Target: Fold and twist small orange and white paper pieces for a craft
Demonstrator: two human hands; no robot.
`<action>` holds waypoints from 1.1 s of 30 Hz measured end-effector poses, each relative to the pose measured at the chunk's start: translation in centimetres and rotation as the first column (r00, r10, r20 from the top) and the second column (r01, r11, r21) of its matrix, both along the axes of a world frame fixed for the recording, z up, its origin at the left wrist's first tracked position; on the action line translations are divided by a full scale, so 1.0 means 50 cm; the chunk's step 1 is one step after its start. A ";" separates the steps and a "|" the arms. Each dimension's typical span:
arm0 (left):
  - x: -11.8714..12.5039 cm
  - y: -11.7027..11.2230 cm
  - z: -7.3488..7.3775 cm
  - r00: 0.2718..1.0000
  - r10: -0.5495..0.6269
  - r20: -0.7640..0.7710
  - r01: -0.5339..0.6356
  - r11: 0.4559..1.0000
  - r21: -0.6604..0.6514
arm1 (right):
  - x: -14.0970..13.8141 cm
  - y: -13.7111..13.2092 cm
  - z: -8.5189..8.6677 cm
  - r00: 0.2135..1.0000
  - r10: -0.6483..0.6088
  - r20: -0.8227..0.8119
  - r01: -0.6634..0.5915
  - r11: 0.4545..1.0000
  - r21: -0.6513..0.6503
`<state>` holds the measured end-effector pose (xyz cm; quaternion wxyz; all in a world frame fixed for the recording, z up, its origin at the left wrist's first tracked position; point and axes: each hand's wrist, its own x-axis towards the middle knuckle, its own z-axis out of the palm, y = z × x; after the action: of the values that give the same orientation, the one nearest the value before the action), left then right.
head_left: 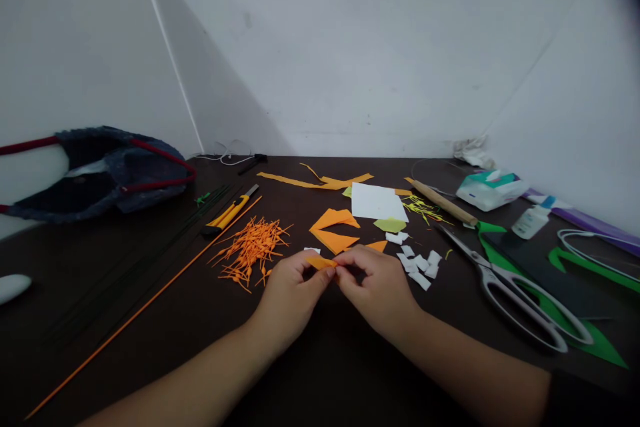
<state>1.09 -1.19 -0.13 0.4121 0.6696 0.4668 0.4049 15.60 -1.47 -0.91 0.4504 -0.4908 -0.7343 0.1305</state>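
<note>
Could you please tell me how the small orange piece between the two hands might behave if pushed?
The orange piece looks thin and narrow, so it is probably light and may bend easily. With its flattish shape, it would likely slide or crumple rather than roll.

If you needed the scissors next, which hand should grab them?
Probably the right hand: the scissors lie on its side, and the left hand is farther off. Both hands hold orange paper, so the right would let go first.
</note>
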 end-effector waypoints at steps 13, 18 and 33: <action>-0.002 0.001 0.006 0.999 0.023 -0.048 -0.022 1.000 0.003 | 0.004 -0.003 0.000 0.997 0.067 0.031 -0.068 0.997 0.021; -0.005 0.003 0.001 0.997 0.026 -0.079 -0.025 1.000 0.005 | 0.003 -0.002 0.002 0.997 0.076 0.019 -0.076 0.997 -0.007; -0.006 0.003 0.007 0.967 -0.026 -0.253 0.058 0.991 0.118 | 0.012 0.003 -0.002 0.992 0.061 0.110 -0.059 0.998 -0.025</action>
<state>0.78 -1.03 0.24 0.3154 0.7496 0.4747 0.3365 16.21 -1.30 -1.01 0.3994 -0.4798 -0.7712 0.1246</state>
